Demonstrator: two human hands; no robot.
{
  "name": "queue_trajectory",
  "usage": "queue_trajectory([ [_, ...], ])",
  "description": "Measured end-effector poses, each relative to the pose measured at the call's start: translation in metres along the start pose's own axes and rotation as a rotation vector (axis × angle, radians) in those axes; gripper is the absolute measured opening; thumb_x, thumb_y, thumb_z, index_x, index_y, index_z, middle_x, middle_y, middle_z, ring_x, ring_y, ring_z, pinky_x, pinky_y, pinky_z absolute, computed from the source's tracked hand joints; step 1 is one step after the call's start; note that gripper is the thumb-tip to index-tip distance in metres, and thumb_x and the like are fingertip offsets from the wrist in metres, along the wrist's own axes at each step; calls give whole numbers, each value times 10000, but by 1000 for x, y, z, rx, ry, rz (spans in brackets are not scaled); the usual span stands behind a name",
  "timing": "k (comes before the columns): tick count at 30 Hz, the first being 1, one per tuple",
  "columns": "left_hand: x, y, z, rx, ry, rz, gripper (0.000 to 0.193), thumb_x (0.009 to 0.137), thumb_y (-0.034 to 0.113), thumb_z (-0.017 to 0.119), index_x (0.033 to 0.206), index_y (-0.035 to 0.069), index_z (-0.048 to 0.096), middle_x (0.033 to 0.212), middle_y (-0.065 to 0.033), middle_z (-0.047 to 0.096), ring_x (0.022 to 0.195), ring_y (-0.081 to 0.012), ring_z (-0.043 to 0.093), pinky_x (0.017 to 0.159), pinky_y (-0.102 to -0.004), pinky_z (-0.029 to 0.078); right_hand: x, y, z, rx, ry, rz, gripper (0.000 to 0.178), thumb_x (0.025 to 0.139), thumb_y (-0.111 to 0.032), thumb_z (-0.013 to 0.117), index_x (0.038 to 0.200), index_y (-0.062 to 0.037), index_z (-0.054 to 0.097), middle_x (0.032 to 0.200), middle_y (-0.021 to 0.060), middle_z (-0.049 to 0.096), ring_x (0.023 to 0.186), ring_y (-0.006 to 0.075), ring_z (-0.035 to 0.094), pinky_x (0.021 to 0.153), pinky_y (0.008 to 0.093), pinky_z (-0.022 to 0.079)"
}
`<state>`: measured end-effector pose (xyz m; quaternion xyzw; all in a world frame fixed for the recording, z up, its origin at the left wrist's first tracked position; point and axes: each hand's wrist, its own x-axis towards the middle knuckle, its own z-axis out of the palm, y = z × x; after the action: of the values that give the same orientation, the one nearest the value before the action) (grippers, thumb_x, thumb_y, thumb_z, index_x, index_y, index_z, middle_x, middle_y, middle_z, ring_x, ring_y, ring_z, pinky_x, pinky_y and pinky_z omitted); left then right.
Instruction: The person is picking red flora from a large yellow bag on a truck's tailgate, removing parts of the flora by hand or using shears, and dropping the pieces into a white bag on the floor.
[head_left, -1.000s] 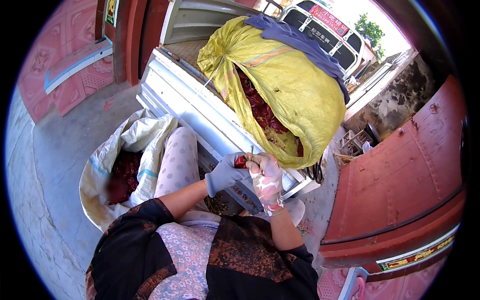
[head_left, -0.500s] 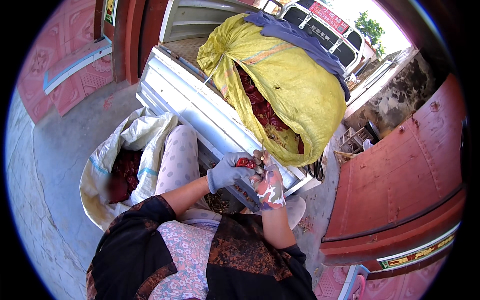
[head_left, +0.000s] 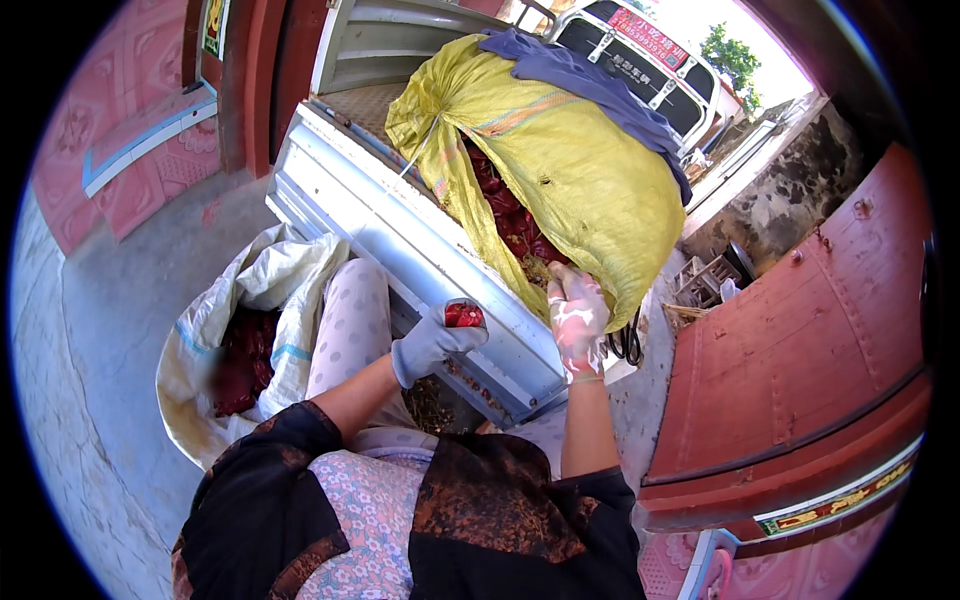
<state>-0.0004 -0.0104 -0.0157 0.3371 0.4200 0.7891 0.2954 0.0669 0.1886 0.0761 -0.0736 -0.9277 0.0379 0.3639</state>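
My left hand, in a grey glove, is closed around several red chili peppers, whose shiny ends show above the fingers. My right hand, in a pink and white patterned glove, reaches to the lower opening of a large yellow woven sack. Its fingers look stretched out and parted at the sack's edge, and I make out nothing held in them. Dark red chili peppers fill the slit in the sack, with pale stems and bits near its lower end.
The yellow sack lies on a white metal truck bed, partly under a blue cloth. By my left leg stands an open white sack holding red chilies. A red metal door is at right; small stools stand beyond.
My hands have parted. The right one has moved up and forward to the yellow sack's opening; the left has drawn slightly left and down, keeping its red chilies.
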Motion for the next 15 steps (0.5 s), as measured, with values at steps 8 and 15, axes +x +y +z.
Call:
queue_trajectory([
  [8, -4, -7, -6, -147, -39, -39, 101, 811, 130, 608, 757, 81, 539, 657, -2, 528, 581, -89, 461, 535, -229, 354, -41, 16, 57, -64, -414, 36, 219, 841, -343, 582, 872, -135, 644, 777, 90, 619, 692, 289, 581, 647, 405, 457],
  [15, 0, 0, -2, -162, -77, -85, 157, 825, 203, 599, 783, 60, 554, 685, -37, 563, 594, -106, 485, 560, -237, 375, -11, 7, 31, -136, -377, 96, 265, 810, -254, 639, 1043, -128, 647, 1014, 132, 649, 886, 318, 626, 773, 408, 492],
])
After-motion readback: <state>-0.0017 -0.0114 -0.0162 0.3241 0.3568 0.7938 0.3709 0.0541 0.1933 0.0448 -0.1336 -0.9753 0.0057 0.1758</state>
